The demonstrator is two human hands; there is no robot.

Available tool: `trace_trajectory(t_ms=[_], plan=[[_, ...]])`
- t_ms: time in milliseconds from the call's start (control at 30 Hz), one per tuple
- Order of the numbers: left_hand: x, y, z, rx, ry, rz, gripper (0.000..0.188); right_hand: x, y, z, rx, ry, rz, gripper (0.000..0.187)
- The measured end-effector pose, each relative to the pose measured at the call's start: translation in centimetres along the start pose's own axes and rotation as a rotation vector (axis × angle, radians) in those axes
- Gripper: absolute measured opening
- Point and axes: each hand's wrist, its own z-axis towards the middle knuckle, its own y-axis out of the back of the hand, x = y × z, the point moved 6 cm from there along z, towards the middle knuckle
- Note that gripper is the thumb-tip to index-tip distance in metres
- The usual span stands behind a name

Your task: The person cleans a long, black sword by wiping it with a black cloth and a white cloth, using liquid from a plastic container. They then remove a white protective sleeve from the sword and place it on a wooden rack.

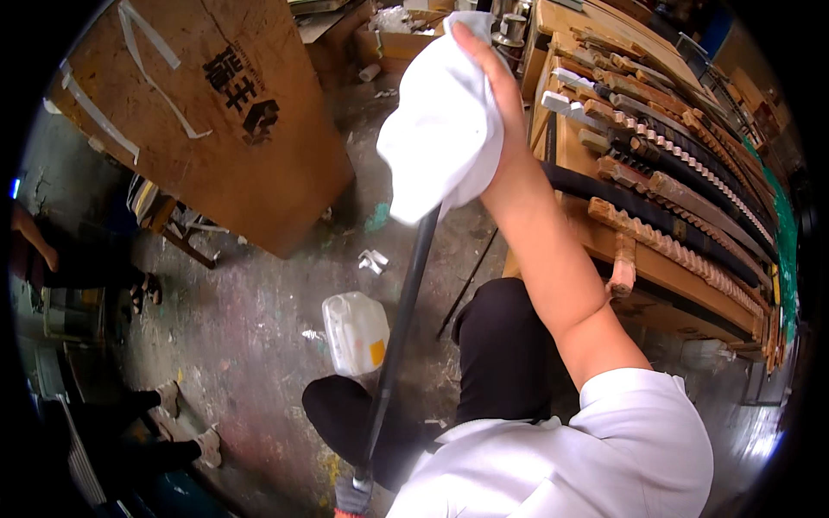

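A long black rod [403, 328] slants up from near my lap to a white cloth [440, 121]. My right hand [496, 95] is closed on this cloth, which drapes over the rod's upper part and hides most of my fingers and the rod there. At the lower edge, my left hand [352, 497], in a grey glove with an orange cuff, is closed around the rod's lower end. Only part of that hand shows.
Beyond my knees, a translucent plastic jug [356, 332] stands on the stained floor [250, 319]. A large brown cardboard box [216, 112] is at upper left. On the right, a bench holds several long notched wooden strips [665, 246]. Other people's feet [207, 447] show at left.
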Motion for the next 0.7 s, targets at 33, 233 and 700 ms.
trace_trajectory(t_ms=[33, 233, 700], plan=[[-2.4, 0.6, 1.0, -0.035, -0.023, -0.037, 0.025, -1.3, -0.2, -0.4, 0.038, -0.042, 0.037, 0.031], [-16.2, 3.3, 6.5, -0.007, -0.037, -0.222, 0.019, -7.0, 1.1, -2.8, -0.136, 0.018, -0.045, 0.032], [-24.2, 10.8, 11.1, 0.079, -0.165, -1.195, 0.020, -8.5, 3.3, -7.0, -0.014, -0.325, 0.190, 0.071]])
